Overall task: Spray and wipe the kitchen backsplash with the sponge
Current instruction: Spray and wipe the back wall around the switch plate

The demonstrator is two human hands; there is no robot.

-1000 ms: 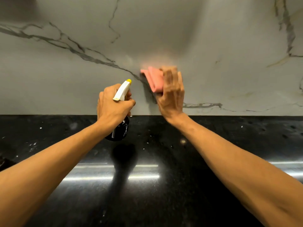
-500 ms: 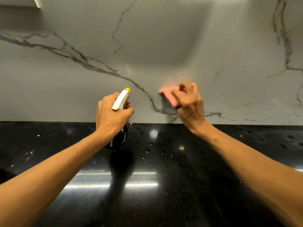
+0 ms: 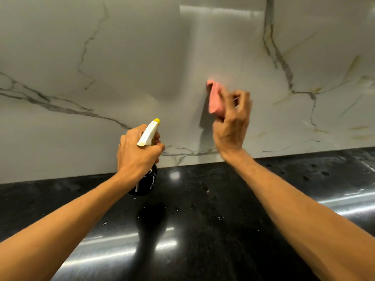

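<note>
A pink sponge [image 3: 216, 98] is held up at the backsplash [image 3: 142, 67], right of centre and well above the counter [image 3: 203, 230]. It is gripped by the right hand [image 3: 231, 126]. The fingers are curled and the sponge's lower end is pinched between thumb and fingertips, while its upper end sticks up past them towards the wall. The hand and sponge are blurred, so it cannot be told whether the sponge is touching the backsplash. A dark shadow is thrown on the wall just below and left of the sponge.

A bottle [image 3: 146, 181] is held by the left hand [image 3: 138, 153], lower and to the left, in front of the seam where backsplash and counter meet. The fingers are wrapped tightly round the neck, pressed together, with the thumb laid across the front. The white spray head [image 3: 148, 133] is seen above the knuckles, tilted, with its yellow nozzle [image 3: 156, 120] pointed up at the wall. The dark body hangs below the hand and appears to be just above the counter, where its reflection is seen.

The backsplash is pale marble crossed by grey veins [image 3: 67, 109]. The counter is black and glossy. Droplets [image 3: 219, 218] are scattered on it near the bottle, and streaks of light are reflected in it.
</note>
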